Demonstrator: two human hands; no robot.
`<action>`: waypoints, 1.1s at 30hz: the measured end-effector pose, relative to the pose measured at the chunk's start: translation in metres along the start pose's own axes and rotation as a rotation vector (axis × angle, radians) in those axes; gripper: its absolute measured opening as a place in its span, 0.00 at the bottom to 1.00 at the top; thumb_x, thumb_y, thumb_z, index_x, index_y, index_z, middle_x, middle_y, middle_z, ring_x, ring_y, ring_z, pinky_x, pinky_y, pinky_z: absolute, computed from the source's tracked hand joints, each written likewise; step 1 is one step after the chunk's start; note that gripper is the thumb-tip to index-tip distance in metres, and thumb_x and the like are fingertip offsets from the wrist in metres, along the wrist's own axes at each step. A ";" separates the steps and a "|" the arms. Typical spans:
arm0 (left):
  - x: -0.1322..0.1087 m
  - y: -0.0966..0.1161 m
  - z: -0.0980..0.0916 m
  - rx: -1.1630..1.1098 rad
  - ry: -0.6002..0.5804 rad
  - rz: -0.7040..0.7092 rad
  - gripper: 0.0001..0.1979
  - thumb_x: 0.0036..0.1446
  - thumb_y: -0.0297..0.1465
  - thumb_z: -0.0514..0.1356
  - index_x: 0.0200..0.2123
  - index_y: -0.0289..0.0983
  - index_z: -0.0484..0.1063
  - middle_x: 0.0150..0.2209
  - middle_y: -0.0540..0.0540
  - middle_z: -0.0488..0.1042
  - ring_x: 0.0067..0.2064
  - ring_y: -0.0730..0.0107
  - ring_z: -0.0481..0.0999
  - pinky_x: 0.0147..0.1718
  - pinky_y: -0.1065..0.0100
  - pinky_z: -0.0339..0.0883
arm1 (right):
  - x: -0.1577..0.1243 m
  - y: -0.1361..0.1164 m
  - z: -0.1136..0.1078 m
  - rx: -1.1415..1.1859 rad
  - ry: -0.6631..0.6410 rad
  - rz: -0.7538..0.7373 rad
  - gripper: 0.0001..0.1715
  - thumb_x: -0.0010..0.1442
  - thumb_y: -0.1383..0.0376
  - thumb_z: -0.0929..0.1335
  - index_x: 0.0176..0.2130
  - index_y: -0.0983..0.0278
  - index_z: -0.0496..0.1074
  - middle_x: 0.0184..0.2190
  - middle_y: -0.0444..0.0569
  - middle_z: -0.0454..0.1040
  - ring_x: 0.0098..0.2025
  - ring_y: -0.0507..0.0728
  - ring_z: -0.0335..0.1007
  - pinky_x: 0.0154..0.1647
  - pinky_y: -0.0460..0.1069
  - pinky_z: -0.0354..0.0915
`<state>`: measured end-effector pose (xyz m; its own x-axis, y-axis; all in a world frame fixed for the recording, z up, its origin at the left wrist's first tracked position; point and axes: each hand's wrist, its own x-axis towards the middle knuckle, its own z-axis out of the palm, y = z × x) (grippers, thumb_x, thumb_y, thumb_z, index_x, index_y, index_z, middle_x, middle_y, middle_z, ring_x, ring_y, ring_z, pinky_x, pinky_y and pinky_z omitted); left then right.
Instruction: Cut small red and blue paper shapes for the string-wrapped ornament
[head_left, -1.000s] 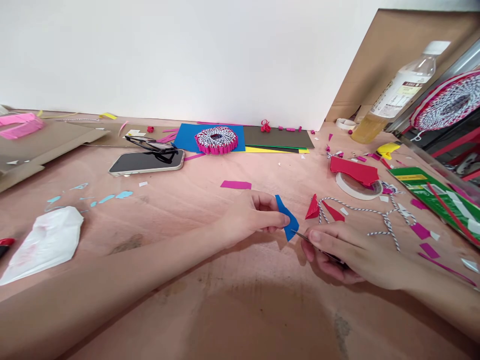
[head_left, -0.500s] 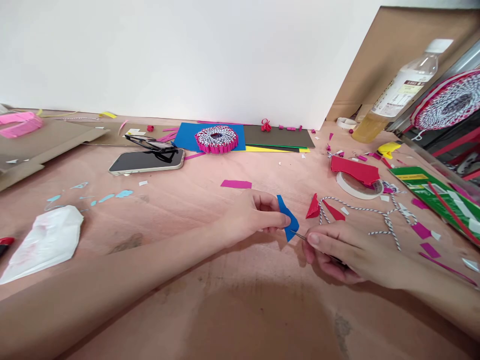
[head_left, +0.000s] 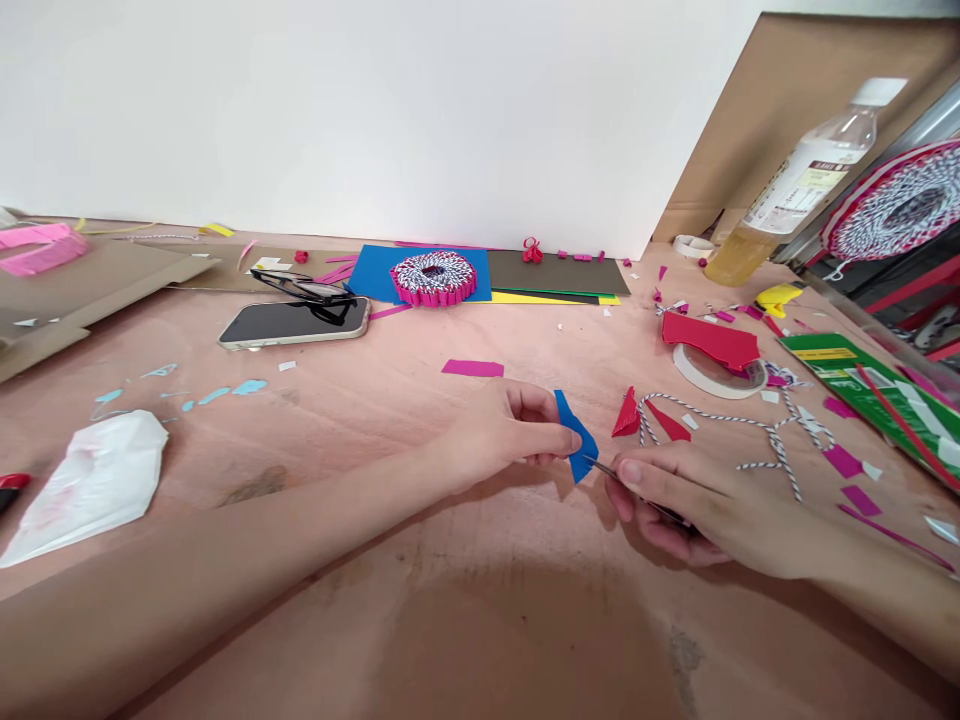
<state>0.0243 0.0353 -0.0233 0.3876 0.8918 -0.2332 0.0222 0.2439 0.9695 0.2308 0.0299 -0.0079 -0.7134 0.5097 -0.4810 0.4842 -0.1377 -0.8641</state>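
The table bears a bottle. The right hand is closed; the left hand pinches. In the right's grip is a thin tool, its tip overlapping the blue scrap, held by the left between both hands, near red scraps.

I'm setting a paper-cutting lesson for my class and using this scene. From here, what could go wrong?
First, the pointed metal tool in the right hand meets the blue paper close to the left hand's thumb, so a slip might nick it.

Second, loose striped string lies just beyond the right hand and might catch on it.
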 end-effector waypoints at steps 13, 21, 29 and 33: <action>0.000 -0.001 0.000 -0.006 -0.013 -0.007 0.06 0.43 0.28 0.65 0.20 0.33 0.71 0.18 0.52 0.68 0.22 0.78 0.65 0.22 0.74 0.56 | -0.001 0.002 0.001 0.013 -0.001 -0.020 0.21 0.66 0.55 0.53 0.31 0.64 0.62 0.13 0.37 0.57 0.14 0.46 0.46 0.14 0.41 0.44; 0.000 -0.002 0.000 0.006 -0.005 -0.005 0.06 0.43 0.29 0.65 0.21 0.33 0.72 0.18 0.52 0.68 0.22 0.77 0.65 0.22 0.74 0.57 | 0.000 0.006 0.001 0.066 -0.026 -0.017 0.21 0.66 0.52 0.54 0.31 0.63 0.61 0.13 0.36 0.56 0.14 0.46 0.45 0.14 0.42 0.43; 0.000 -0.004 -0.001 -0.034 -0.022 -0.012 0.05 0.44 0.28 0.64 0.21 0.33 0.71 0.19 0.52 0.68 0.22 0.77 0.65 0.23 0.73 0.56 | 0.001 0.006 0.001 0.064 -0.021 -0.024 0.22 0.66 0.53 0.53 0.30 0.63 0.61 0.13 0.36 0.57 0.14 0.46 0.45 0.14 0.42 0.43; 0.000 -0.004 -0.001 -0.027 -0.016 -0.014 0.06 0.43 0.29 0.65 0.21 0.33 0.71 0.18 0.52 0.67 0.22 0.77 0.65 0.23 0.73 0.56 | 0.000 0.005 0.001 0.066 -0.019 -0.034 0.22 0.66 0.52 0.53 0.29 0.63 0.61 0.12 0.36 0.56 0.14 0.46 0.45 0.14 0.42 0.43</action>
<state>0.0236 0.0349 -0.0271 0.4019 0.8821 -0.2456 0.0027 0.2671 0.9637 0.2323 0.0283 -0.0120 -0.7383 0.4991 -0.4537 0.4256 -0.1771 -0.8874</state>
